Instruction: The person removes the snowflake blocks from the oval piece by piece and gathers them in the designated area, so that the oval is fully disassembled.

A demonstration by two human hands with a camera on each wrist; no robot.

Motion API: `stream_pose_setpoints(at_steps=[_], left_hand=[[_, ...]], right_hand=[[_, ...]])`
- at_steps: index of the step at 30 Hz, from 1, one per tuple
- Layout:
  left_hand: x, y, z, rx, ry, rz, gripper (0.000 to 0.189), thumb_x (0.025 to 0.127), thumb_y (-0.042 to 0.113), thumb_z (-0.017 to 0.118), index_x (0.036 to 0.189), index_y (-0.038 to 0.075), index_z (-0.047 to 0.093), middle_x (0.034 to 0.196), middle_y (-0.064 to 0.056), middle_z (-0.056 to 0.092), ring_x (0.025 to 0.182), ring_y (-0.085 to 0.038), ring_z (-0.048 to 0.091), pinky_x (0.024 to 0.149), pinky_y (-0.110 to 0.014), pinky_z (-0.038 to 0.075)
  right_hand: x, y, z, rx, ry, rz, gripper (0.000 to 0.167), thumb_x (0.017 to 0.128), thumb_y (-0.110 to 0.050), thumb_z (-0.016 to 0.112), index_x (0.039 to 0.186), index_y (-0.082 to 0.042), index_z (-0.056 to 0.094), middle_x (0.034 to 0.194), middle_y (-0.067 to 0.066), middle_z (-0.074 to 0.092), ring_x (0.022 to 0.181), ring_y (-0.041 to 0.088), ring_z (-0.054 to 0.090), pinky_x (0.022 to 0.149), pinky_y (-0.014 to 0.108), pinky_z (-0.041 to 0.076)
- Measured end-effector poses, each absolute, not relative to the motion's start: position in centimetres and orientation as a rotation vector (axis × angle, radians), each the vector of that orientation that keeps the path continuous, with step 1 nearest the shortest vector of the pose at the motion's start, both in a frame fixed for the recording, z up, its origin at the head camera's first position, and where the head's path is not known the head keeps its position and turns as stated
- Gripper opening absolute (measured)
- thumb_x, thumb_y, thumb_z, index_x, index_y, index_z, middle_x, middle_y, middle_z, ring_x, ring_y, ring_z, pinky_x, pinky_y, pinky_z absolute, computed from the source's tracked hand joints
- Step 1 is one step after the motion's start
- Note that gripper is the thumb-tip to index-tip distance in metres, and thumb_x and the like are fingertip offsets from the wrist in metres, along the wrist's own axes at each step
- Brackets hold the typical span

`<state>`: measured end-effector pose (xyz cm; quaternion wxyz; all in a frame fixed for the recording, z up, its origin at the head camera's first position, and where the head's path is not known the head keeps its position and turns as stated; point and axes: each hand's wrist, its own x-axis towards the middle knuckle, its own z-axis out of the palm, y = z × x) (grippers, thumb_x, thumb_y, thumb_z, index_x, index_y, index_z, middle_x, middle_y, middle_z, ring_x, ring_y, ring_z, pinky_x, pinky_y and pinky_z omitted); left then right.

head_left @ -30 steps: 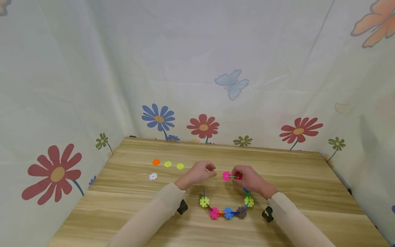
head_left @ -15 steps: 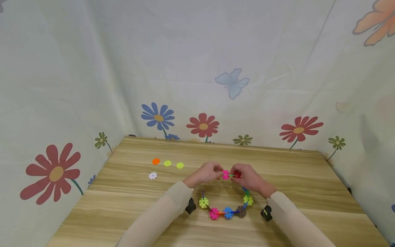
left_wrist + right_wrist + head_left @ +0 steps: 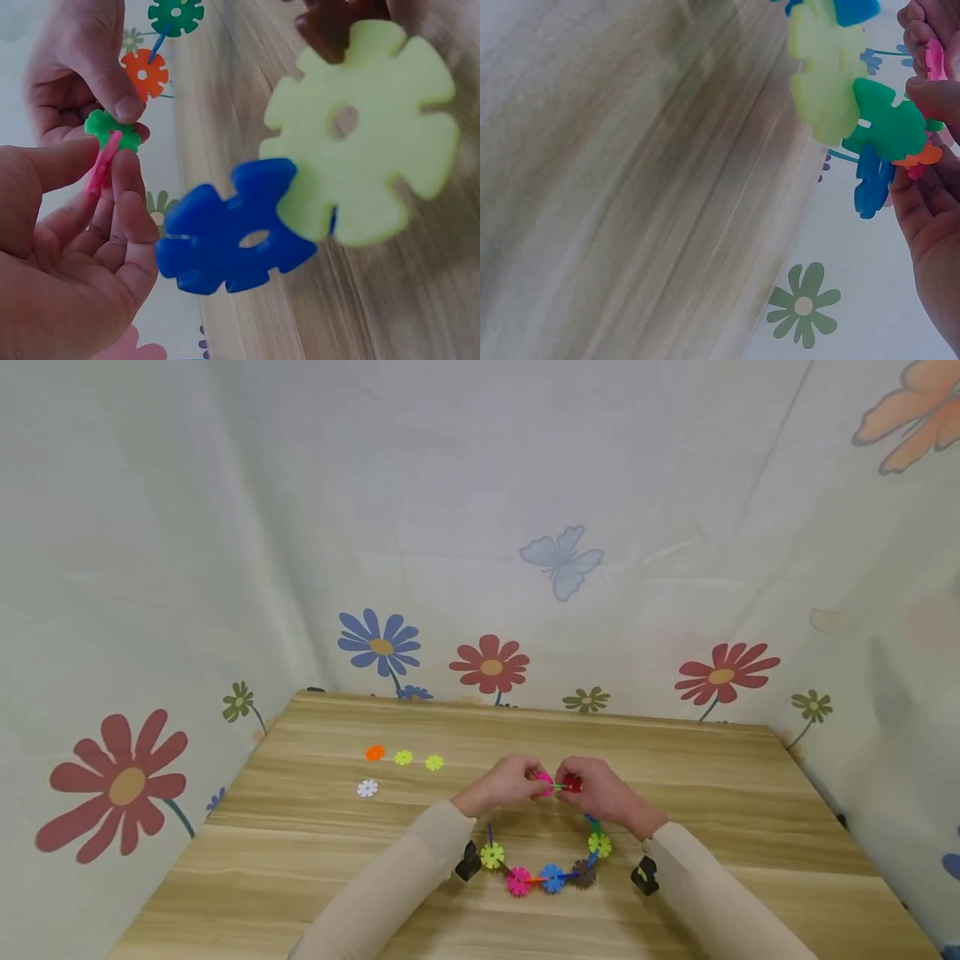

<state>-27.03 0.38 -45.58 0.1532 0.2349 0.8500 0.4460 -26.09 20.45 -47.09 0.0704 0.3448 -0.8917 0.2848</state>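
Observation:
My left hand pinches a pink slotted snowflake disc between thumb and fingers. The disc meets a green disc edge-on, right by my right fingertips. My right hand grips the red disc joined to that green one, partly covering it. From there a curved chain of interlocked discs runs toward me: a blue disc, a green disc, a yellow disc, brown, blue, pink and another yellow disc. A dark blue disc stands at its left end.
Loose on the wooden table, left of my hands, lie an orange disc, two yellow discs and a white disc. A flower-printed cloth hangs behind the table and along both sides.
My left hand, loosely held apart a second ago, has moved right and taken hold of the pink disc. The right hand keeps its grip in nearly the same place.

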Motion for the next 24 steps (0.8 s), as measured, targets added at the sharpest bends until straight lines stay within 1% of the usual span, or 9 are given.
stream_pose_setpoints(at_steps=[2, 6, 13, 17, 20, 24], left_hand=[[-27.0, 0.4, -45.7, 0.669, 2.435, 1.295, 0.009, 0.092, 0.014, 0.063, 0.086, 0.008, 0.065, 0.075, 0.0, 0.063, 0.071, -0.018, 0.059, 0.059, -0.024, 0.044], [-27.0, 0.3, -45.7, 0.641, 2.413, 1.336, 0.008, 0.09, 0.014, 0.065, 0.085, 0.008, 0.065, 0.077, 0.001, 0.063, 0.07, -0.014, 0.056, 0.06, -0.025, 0.045], [-27.0, 0.4, -45.4, 0.599, 2.39, 1.416, 0.005, 0.089, 0.011, 0.065, 0.086, 0.008, 0.065, 0.079, 0.0, 0.063, 0.075, -0.018, 0.058, 0.064, -0.028, 0.047], [-27.0, 0.5, -45.4, 0.589, 2.379, 1.436, 0.005, 0.09, 0.011, 0.065, 0.087, 0.008, 0.065, 0.079, 0.0, 0.063, 0.075, -0.016, 0.059, 0.064, -0.027, 0.046], [-26.8, 0.5, -45.4, 0.577, 2.379, 1.449, 0.004, 0.091, 0.011, 0.063, 0.087, 0.008, 0.065, 0.08, 0.0, 0.063, 0.074, -0.015, 0.059, 0.064, -0.027, 0.046], [-26.5, 0.6, -45.2, 0.568, 2.398, 1.449, 0.005, 0.091, 0.011, 0.064, 0.087, 0.008, 0.065, 0.08, -0.001, 0.063, 0.074, -0.016, 0.058, 0.061, -0.027, 0.044]], right_hand=[[-26.1, 20.4, -47.2, 1.037, -2.699, 0.864, 0.018, 0.079, -0.006, 0.075, 0.084, -0.014, 0.06, 0.081, -0.008, 0.059, 0.071, 0.007, 0.055, 0.064, 0.025, 0.05], [-26.3, 20.4, -47.3, 1.039, -2.704, 0.872, 0.017, 0.079, -0.006, 0.076, 0.084, -0.013, 0.061, 0.081, -0.008, 0.06, 0.071, 0.006, 0.056, 0.064, 0.026, 0.05], [-26.3, 20.5, -46.5, 1.033, -2.696, 0.858, 0.017, 0.079, -0.007, 0.076, 0.085, -0.013, 0.06, 0.081, -0.006, 0.06, 0.072, 0.009, 0.056, 0.064, 0.027, 0.05], [-25.9, 21.0, -46.4, 1.031, -2.711, 0.858, 0.019, 0.079, -0.007, 0.076, 0.087, -0.012, 0.059, 0.084, -0.005, 0.059, 0.073, 0.009, 0.056, 0.066, 0.029, 0.05], [-25.7, 21.3, -46.4, 1.03, -2.709, 0.84, 0.023, 0.078, -0.008, 0.078, 0.089, -0.012, 0.059, 0.085, -0.006, 0.057, 0.074, 0.01, 0.054, 0.067, 0.028, 0.049], [-25.5, 21.5, -46.4, 1.038, -2.696, 0.853, 0.026, 0.076, -0.006, 0.079, 0.09, -0.011, 0.058, 0.087, -0.004, 0.057, 0.075, 0.012, 0.053, 0.066, 0.028, 0.048]])
